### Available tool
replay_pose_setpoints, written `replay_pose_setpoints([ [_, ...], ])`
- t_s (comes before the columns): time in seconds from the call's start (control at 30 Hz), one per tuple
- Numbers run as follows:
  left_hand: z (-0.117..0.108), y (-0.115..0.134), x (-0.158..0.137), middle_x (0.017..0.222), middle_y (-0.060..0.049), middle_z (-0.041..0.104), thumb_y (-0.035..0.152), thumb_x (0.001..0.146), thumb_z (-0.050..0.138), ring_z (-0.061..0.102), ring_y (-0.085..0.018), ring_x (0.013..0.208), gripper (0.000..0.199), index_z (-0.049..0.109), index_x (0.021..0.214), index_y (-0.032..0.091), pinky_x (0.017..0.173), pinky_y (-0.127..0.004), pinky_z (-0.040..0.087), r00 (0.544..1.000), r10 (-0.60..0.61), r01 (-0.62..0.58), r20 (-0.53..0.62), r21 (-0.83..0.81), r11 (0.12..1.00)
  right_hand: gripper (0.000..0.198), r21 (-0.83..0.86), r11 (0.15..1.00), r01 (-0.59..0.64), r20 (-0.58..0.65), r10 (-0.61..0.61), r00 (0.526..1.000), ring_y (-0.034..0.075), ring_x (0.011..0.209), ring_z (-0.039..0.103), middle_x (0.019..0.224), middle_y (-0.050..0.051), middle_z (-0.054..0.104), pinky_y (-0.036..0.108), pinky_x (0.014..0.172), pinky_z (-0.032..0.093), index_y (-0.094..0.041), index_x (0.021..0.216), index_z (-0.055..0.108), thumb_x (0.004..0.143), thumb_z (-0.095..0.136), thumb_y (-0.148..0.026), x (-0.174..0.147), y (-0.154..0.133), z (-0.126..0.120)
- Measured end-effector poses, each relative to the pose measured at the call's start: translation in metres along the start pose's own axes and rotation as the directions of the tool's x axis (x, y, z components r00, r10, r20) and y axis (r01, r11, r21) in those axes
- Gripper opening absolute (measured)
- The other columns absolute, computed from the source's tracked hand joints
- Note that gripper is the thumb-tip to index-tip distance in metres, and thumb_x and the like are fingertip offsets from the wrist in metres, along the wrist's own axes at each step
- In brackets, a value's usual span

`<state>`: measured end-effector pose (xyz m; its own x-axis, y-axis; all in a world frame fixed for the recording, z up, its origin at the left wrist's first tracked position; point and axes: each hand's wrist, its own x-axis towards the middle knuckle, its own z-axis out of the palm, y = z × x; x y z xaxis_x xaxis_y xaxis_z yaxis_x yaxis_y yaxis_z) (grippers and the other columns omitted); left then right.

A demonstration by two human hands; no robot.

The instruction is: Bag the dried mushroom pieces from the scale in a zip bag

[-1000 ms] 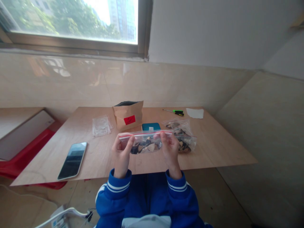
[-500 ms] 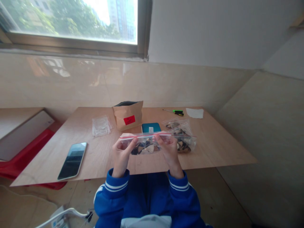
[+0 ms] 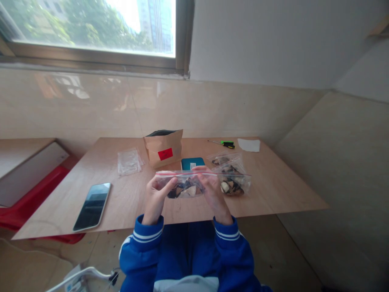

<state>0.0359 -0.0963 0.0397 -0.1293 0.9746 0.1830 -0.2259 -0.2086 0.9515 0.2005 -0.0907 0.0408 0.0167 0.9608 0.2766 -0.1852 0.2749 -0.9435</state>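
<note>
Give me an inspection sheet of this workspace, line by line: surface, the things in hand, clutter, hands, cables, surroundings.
Surface: wooden tabletop, light plywood.
Things in hand: clear zip bag with a red seal strip, holding dark and pale pieces.
Clutter: filled bags, brown paper pouch, teal box, empty bags, phone, green screwdriver, white paper.
Hands: left hand and right hand both pinch the zip bag near its top.
Cables: white cable on the floor.
Surroundings: window, tiled wall, red item at left.
</note>
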Motion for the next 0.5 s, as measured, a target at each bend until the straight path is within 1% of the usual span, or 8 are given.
replay_pose_setpoints([
  [0.07,-0.001,-0.001,0.0,0.086,-0.005,0.073,0.033,0.069,0.079,0.069,-0.019,0.08,0.027,0.072,0.088,0.015,0.071,-0.027,0.056,0.999,-0.007,0.007,0.033,0.0,1.0,0.023,-0.033,0.999,-0.004,0.048,0.006,0.999,0.014,0.079,0.065,0.095,0.001,0.068,0.027,0.073,0.054,-0.023,0.097,0.069,0.083,0.064,-0.041,-0.001,-0.002,-0.001],
  [0.17,0.001,-0.001,0.0,0.083,-0.005,0.072,0.031,0.07,0.079,0.069,-0.017,0.079,0.022,0.073,0.082,0.015,0.07,-0.025,0.055,0.999,0.023,-0.023,0.044,0.008,1.0,0.016,-0.134,0.989,0.061,0.046,-0.056,0.997,0.015,0.077,0.063,0.084,0.0,0.067,0.027,0.072,0.053,-0.022,0.087,0.07,0.082,0.067,-0.037,-0.001,-0.004,0.001],
  [0.27,0.003,-0.002,-0.001,0.079,-0.005,0.073,0.034,0.07,0.078,0.068,-0.017,0.072,0.023,0.073,0.081,0.014,0.065,-0.025,0.054,1.0,0.003,-0.003,0.007,0.03,1.0,0.013,-0.201,0.968,0.151,-0.003,-0.155,0.988,0.015,0.076,0.062,0.079,0.0,0.065,0.027,0.072,0.051,-0.02,0.077,0.069,0.082,0.067,-0.031,0.001,-0.002,0.002],
  [0.37,0.006,-0.003,-0.001,0.069,-0.004,0.071,0.036,0.07,0.078,0.065,-0.015,0.06,0.024,0.074,0.079,0.014,0.056,-0.024,0.052,0.999,-0.012,0.015,-0.039,0.081,0.997,0.012,-0.256,0.948,0.191,-0.017,-0.202,0.979,0.015,0.076,0.062,0.078,0.001,0.065,0.028,0.073,0.051,-0.019,0.075,0.07,0.082,0.067,-0.029,0.004,-0.001,0.003],
  [0.43,0.008,-0.003,-0.002,0.067,-0.003,0.07,0.036,0.069,0.078,0.064,-0.014,0.06,0.024,0.074,0.077,0.014,0.055,-0.023,0.051,0.998,0.019,-0.011,-0.067,0.114,0.993,0.014,-0.289,0.934,0.209,-0.031,-0.227,0.973,0.015,0.077,0.062,0.077,0.002,0.065,0.028,0.074,0.051,-0.019,0.074,0.069,0.082,0.067,-0.029,0.004,-0.001,0.004],
  [0.5,0.009,-0.002,-0.002,0.072,-0.003,0.071,0.036,0.07,0.077,0.066,-0.015,0.067,0.023,0.074,0.078,0.015,0.061,-0.024,0.053,0.995,0.056,-0.046,-0.082,0.125,0.991,0.015,-0.3,0.929,0.217,-0.051,-0.242,0.969,0.016,0.077,0.061,0.077,0.002,0.065,0.028,0.075,0.051,-0.019,0.073,0.069,0.082,0.067,-0.03,0.004,-0.001,0.004],
])
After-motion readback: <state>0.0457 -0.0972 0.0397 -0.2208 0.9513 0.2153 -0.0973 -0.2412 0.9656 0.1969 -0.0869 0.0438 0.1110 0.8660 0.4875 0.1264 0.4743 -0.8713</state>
